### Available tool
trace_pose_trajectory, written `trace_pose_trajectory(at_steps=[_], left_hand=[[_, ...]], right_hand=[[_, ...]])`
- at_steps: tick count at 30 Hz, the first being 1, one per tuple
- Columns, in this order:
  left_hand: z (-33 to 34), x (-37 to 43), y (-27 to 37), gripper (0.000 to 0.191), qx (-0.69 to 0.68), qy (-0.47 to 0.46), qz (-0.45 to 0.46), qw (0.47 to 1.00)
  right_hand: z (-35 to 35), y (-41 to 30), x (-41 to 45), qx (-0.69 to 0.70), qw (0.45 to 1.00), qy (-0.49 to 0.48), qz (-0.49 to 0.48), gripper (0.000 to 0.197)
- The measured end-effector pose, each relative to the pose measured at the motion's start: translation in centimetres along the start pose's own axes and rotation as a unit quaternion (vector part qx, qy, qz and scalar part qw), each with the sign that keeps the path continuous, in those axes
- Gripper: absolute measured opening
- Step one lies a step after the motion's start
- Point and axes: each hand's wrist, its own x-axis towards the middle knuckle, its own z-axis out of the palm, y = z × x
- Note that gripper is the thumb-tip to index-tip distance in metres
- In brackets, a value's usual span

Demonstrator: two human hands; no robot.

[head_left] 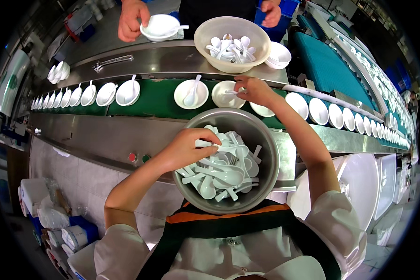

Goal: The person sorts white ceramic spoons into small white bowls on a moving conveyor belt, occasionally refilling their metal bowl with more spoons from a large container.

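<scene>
My left hand (pixel 185 148) pinches the handle of a white soup spoon (pixel 240 151) above a steel basin (pixel 273 157) piled with white spoons (pixel 227 176). Over the green conveyor belt (pixel 155 98), my right hand (pixel 257 91) grips another white spoon (pixel 230 92), whose far part lies inside a white bowl (pixel 221 100). Left of that, a bowl (pixel 179 91) has a spoon (pixel 190 96) resting in it. To the right, my forearm partly covers a further white bowl (pixel 262 110).
Across the belt, a co-worker's hand (pixel 131 21) holds a white bowl (pixel 157 24) with a spoon. A plastic basin of spoons (pixel 204 52), stacked bowls (pixel 280 54) and a wrench (pixel 113 62) sit on the steel ledge. Bowls (pixel 318 112) line the belt rightward. Buttons (pixel 132 157) mark the near panel.
</scene>
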Motion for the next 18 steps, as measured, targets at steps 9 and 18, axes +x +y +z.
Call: trace_pose_trajectory(at_steps=[9,18], left_hand=[[-0.9,1.1,0.3,0.012,-0.144,0.122,0.000,0.982],[-3.3,11.3,1.8,0.021,-0.201,0.080,0.061,0.974]], right_hand=[[3.0,0.8,-2.0,0.071,0.940,0.199,0.267,0.024],[-4.5,-5.1,-1.8,0.425,0.904,-0.011,0.049,0.043]])
